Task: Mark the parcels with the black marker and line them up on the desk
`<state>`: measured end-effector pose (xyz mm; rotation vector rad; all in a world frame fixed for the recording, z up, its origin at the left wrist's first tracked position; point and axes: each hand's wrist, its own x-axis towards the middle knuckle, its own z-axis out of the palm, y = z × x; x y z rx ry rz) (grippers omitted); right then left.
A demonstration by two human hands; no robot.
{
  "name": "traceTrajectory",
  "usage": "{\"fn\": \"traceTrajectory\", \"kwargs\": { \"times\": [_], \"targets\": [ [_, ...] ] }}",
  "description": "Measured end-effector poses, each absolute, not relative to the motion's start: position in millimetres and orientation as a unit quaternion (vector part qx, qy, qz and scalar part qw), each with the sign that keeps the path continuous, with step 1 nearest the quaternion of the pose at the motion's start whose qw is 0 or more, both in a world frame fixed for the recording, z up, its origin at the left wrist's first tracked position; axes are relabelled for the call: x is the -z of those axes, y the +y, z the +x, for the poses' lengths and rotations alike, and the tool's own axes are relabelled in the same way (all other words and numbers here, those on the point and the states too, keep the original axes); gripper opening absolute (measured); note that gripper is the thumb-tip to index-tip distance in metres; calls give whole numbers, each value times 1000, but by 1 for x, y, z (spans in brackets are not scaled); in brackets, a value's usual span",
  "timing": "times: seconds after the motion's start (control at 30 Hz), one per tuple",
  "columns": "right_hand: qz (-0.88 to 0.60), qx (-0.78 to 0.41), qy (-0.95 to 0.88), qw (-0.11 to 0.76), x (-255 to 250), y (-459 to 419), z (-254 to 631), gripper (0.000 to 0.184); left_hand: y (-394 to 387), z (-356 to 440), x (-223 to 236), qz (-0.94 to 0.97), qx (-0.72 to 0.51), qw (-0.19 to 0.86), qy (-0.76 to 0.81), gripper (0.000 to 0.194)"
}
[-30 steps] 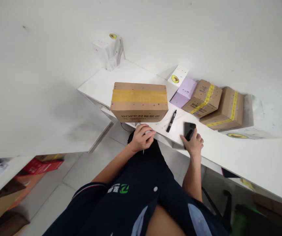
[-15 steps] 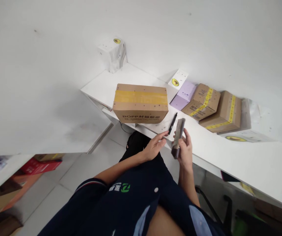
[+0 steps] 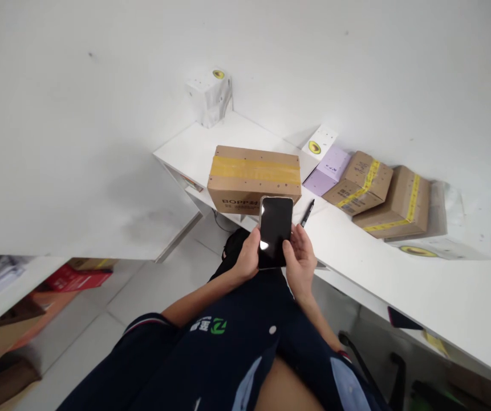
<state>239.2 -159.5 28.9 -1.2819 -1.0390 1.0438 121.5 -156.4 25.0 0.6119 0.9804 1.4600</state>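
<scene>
A smartphone (image 3: 276, 231) with a dark screen stands upright between my two hands, in front of my lap. My left hand (image 3: 248, 256) grips its left edge. On the other side my right hand (image 3: 301, 260) holds the right edge, its thumb over the lower right of the screen. Behind the phone, a brown cardboard box (image 3: 249, 185) sealed with yellow tape sits on the white desk (image 3: 348, 242); the phone hides part of its printed front. A black marker (image 3: 308, 213) lies on the desk just beyond my right hand.
Along the wall stand a white avocado-print box (image 3: 320, 142), a purple box (image 3: 328, 170) and two taped cardboard boxes (image 3: 360, 181). Another white box (image 3: 211, 97) is in the far corner. A white panel (image 3: 78, 171) rises at left, near a shelf with red packaging (image 3: 78, 277).
My right hand has brought the phone leftward and turned its screen to face me. My left hand has left the marker's end and taken hold of the phone's left edge.
</scene>
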Motion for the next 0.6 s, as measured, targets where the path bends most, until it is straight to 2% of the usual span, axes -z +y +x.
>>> {"fn": "traceTrajectory", "kwargs": {
  "times": [0.13,0.37,0.6],
  "targets": [
    [-555,-463,-369,585,-27,-158,236,48,-156,126,-21,123,-646,667,351,61],
    [-528,-452,-351,627,-24,-157,231,29,-157,130,-26,89,-659,665,341,48],
    [-499,-492,-355,619,-31,-158,231,25,-156,132,-33,29,-639,694,330,42]
  ]
}}
